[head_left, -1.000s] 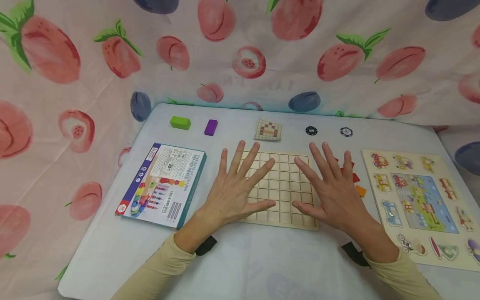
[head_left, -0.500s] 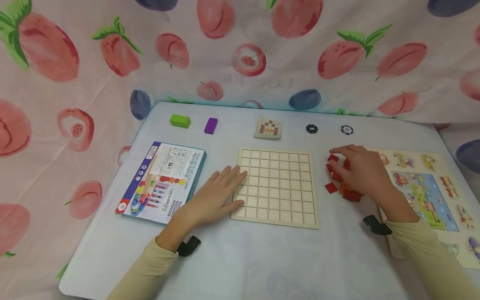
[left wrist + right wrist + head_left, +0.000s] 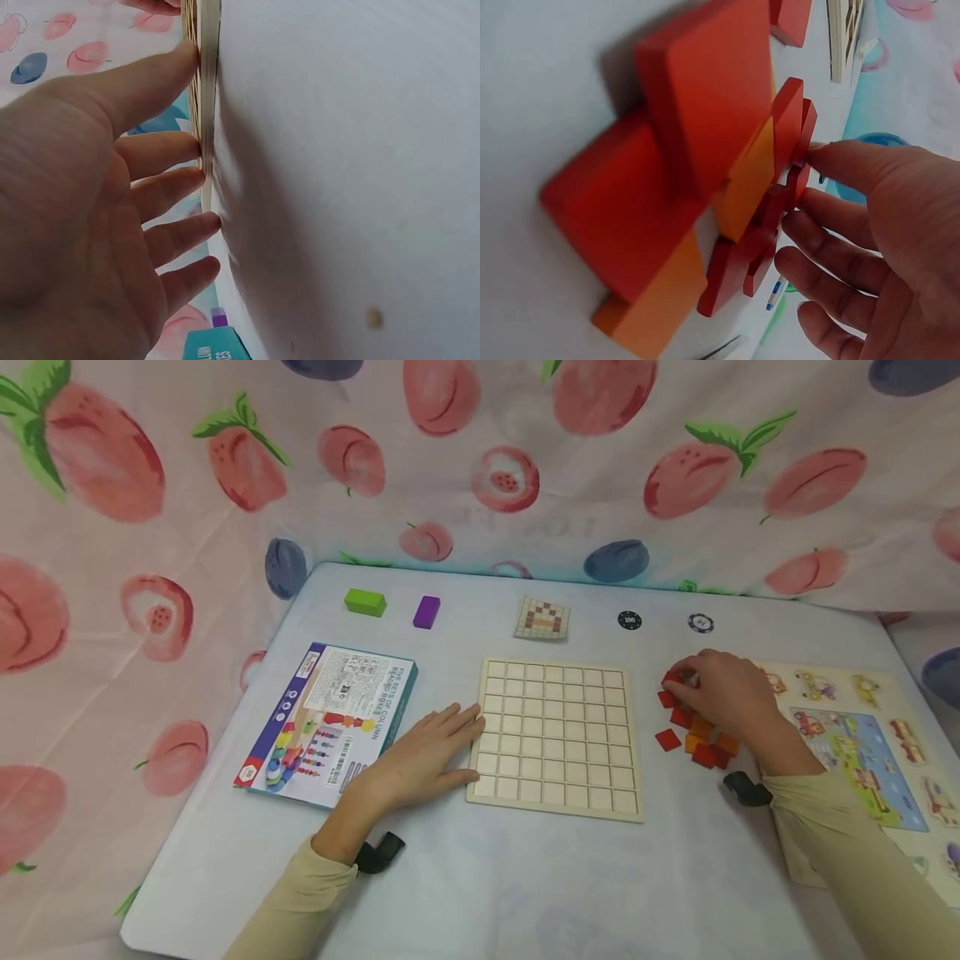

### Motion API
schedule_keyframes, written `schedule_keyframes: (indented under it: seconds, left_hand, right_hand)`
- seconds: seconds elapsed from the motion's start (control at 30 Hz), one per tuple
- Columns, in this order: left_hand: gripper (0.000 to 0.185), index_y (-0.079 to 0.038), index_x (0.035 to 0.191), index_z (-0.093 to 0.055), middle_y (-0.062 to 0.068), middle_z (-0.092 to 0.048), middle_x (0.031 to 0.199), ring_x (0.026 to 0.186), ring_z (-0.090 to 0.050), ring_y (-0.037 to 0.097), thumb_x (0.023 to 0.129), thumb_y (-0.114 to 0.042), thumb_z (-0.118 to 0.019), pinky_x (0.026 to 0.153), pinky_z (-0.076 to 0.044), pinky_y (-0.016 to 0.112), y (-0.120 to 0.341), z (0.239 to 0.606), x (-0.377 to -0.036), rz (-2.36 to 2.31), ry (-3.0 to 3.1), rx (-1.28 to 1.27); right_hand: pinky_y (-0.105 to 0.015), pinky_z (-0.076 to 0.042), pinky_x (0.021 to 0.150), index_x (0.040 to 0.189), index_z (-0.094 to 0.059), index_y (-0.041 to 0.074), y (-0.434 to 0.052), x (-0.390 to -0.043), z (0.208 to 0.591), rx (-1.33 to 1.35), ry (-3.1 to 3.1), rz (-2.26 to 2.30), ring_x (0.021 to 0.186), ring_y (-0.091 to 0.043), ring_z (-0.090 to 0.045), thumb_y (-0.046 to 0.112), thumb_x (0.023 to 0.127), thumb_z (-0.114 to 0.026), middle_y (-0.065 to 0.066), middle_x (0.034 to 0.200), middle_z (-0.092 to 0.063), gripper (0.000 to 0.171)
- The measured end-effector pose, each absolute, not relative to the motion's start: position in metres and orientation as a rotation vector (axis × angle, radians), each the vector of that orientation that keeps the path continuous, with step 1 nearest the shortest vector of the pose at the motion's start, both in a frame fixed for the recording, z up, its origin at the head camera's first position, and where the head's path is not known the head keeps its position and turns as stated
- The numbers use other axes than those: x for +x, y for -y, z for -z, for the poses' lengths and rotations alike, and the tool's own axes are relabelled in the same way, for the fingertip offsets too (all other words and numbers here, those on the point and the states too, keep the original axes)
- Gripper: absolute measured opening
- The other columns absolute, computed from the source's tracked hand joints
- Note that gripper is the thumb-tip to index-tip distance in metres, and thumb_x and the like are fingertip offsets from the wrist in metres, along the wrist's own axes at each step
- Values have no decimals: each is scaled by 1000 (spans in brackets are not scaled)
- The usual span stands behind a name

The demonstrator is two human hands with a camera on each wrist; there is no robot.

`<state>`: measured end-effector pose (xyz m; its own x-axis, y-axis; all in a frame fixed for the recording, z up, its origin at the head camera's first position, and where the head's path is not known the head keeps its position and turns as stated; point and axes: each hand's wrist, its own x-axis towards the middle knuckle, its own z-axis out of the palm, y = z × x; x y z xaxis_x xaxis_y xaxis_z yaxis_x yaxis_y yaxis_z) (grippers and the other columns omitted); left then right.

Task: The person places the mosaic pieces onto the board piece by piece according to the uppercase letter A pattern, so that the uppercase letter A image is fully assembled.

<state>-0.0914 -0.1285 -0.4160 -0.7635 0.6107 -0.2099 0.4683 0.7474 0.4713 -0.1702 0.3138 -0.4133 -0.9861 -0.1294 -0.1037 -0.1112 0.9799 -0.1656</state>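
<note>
- Bench [image 3: 525, 877] under a pale cloth carries everything.
- Grid board [image 3: 557, 737] lies flat at centre, its cells bare.
- Left hand [image 3: 423, 758] rests flat, fingers straight, fingertips [image 3: 196, 159] touching the board's left edge, grasping nothing.
- Right hand [image 3: 723, 693] is on the tile pile [image 3: 693, 735] right of the board, fingertips [image 3: 825, 156] pinching a red tile [image 3: 670, 677].

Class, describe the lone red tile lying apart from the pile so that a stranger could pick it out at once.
Start at the wooden grid board in the middle of the table. Just off its right edge lies a pile of red and orange tiles under the right hand. The red tile is the one lying flat alone, between pile and board.
</note>
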Motion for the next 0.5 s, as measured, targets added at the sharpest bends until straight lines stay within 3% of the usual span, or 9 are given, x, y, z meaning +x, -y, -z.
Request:
schedule_keyframes:
  seconds: [0.23, 0.4, 0.5]
  left_hand:
    - [84, -8, 168, -31, 8, -17, 181, 170, -14, 32, 103, -41, -71, 139, -17, 51, 128, 417, -92, -608, -2555, 800]
    - [84, -7, 168, -31, 10, -17, 180, 169, -15, 31, 102, -41, -71, 139, -18, 52, 127, 417, -93, -628, -2542, 809]
    - [84, -7, 168, -31, 10, -17, 180, 169, -15, 32, 102, -40, -71, 139, -18, 52, 128, 418, -93, -635, -2541, 809]
  right_hand:
    - [-31, -46, 55, 122, -76, 1, -309, -176, 408, -152, -2994, 217, 72, -24, -60, 35, 94, -80, -13, 89, -78, 44]
    - [-31, -48, 57, 122, -78, 8, -291, -176, 408, -181, -3031, 339, 74, -24, -61, 38, 94, -77, -12, 95, -77, 41]
    - [-39, -54, 70, 121, -79, 10, -267, -176, 406, -307, -3045, 381, 82, -26, -66, 37, 95, -77, -14, 104, -78, 38]
